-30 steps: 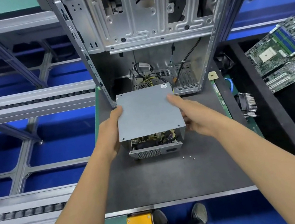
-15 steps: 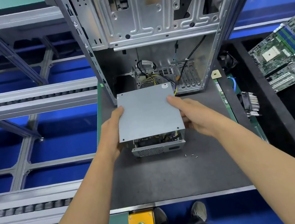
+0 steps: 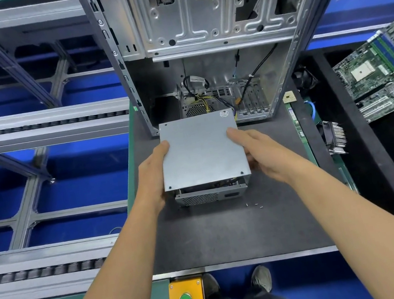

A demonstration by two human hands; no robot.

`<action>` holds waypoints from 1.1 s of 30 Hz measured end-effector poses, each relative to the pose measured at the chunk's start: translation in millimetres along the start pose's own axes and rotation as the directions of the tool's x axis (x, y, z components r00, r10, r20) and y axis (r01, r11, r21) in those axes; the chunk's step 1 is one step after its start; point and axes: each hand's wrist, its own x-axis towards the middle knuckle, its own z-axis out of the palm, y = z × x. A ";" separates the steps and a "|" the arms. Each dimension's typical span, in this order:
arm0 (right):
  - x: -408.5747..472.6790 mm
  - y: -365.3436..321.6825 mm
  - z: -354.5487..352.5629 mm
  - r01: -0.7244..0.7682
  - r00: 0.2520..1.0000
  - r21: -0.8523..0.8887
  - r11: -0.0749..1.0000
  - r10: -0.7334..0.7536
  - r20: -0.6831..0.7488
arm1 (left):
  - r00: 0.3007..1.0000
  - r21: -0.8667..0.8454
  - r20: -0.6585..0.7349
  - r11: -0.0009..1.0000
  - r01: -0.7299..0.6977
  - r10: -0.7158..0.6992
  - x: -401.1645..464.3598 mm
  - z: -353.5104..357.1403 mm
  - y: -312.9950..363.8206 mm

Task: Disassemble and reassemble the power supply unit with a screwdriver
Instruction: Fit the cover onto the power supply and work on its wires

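The power supply unit (image 3: 206,171) sits on the dark mat (image 3: 231,230), right in the middle of the view, just in front of the open computer case (image 3: 198,43) at 12 o'clock. Its flat grey lid (image 3: 201,148) is not fully on — there is a gap at the near edge, and wires and parts show under it.

The left hand (image 3: 154,172) holds the lid's left edge, at 9 o'clock from the box, with fingers wrapped around the side. The right hand (image 3: 259,151) holds the right edge, at 3 o'clock, thumb on top and fingers tucked down the side. Both hands are holding the lid. I cannot tell if they are lifting it off or putting it on.

Here is what could go wrong:

- The lid could go crooked if one hand moves faster than the other. Then it might jam on the box.
- The wires under the near edge could get pinched if the lid is pushed down on them.
- The metal edges look thin, so a slip might hurt a finger.
- Some tiny screws (image 3: 253,204) lie loose on the mat at 5 o'clock from the box — an arm could bump them, and they might roll away.

I see no screwdriver anywhere here.
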 end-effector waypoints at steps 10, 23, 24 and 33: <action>0.1 2.6 -0.3 -0.067 0.996 -0.083 0.994 0.062 -0.058 | 0.999 -0.030 -0.047 1.000 0.000 -0.001 3.8 0.3 -5.2; 12.1 44.6 -23.8 -0.284 0.957 0.113 0.952 0.289 -0.035 | 0.998 -0.044 -0.054 0.998 -0.041 0.039 9.1 -4.6 -15.0; 12.9 46.3 -21.4 -0.263 0.962 0.115 0.958 0.269 -0.040 | 0.998 -0.041 -0.049 0.998 -0.041 0.039 8.9 -4.6 -15.4; 13.7 37.9 -22.0 -0.286 0.958 0.153 0.946 0.283 0.045 | 0.999 0.080 -0.021 0.996 -0.048 0.050 5.2 2.6 -12.5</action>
